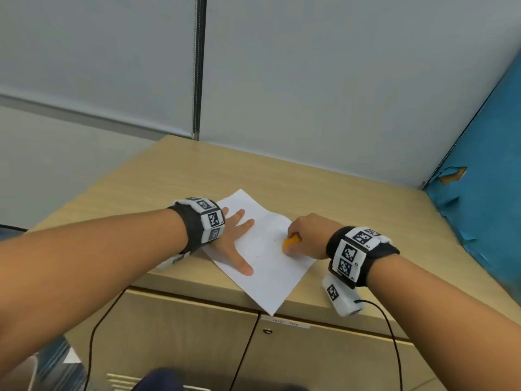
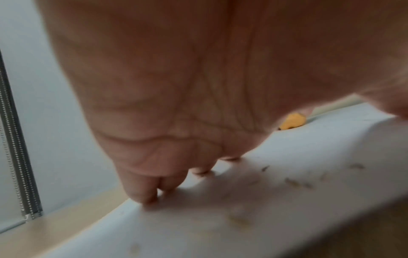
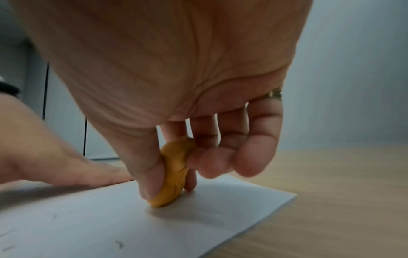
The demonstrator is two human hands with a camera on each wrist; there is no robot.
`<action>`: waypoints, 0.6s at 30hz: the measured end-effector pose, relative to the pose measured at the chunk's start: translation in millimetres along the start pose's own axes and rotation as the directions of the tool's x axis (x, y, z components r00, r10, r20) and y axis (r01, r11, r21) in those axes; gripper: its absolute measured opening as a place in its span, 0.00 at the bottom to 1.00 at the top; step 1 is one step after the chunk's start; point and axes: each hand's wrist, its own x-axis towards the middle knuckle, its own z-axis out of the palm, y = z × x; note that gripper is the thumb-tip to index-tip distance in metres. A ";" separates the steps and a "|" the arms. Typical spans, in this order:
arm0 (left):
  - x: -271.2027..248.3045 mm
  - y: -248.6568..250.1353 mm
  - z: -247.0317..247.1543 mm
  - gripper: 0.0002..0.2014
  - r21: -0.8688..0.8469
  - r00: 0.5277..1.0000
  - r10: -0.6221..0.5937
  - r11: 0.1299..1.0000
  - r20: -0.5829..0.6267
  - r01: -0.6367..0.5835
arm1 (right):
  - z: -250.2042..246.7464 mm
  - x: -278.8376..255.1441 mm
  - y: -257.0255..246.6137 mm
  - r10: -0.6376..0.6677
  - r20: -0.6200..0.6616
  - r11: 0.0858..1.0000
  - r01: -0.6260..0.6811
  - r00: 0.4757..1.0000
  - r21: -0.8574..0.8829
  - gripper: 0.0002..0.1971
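Note:
A white sheet of paper lies at an angle on the wooden cabinet top, one corner hanging over the front edge. My left hand lies flat on the sheet's left part with fingers spread and straight. My right hand pinches a small orange eraser between thumb and fingers, its lower end touching the paper. In the right wrist view the eraser stands on edge on the paper. In the left wrist view the eraser shows beyond the fingertips, and eraser crumbs lie on the sheet.
A grey wall stands behind the cabinet and a blue panel with torn patches closes the right side. Cabinet doors with a lock are below the front edge. Black cables hang from both wrist bands.

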 end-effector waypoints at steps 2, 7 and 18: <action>-8.8 -7.0 5.9 0.68 -0.016 1.000 -0.020 1.000 -0.004 0.020 | -2.9 3.3 2.6 0.012 -0.012 1.000 -0.012 1.000 0.000 0.18; -38.2 -2.5 -0.3 0.60 0.056 0.998 -0.032 0.998 0.050 0.029 | -7.9 14.9 4.1 -0.002 -0.047 1.000 0.002 0.999 -0.001 0.17; 3.3 22.4 -24.5 0.60 -0.022 0.963 0.270 0.963 0.016 -0.269 | 2.9 31.7 0.0 -0.150 -0.072 0.986 0.154 0.986 0.061 0.15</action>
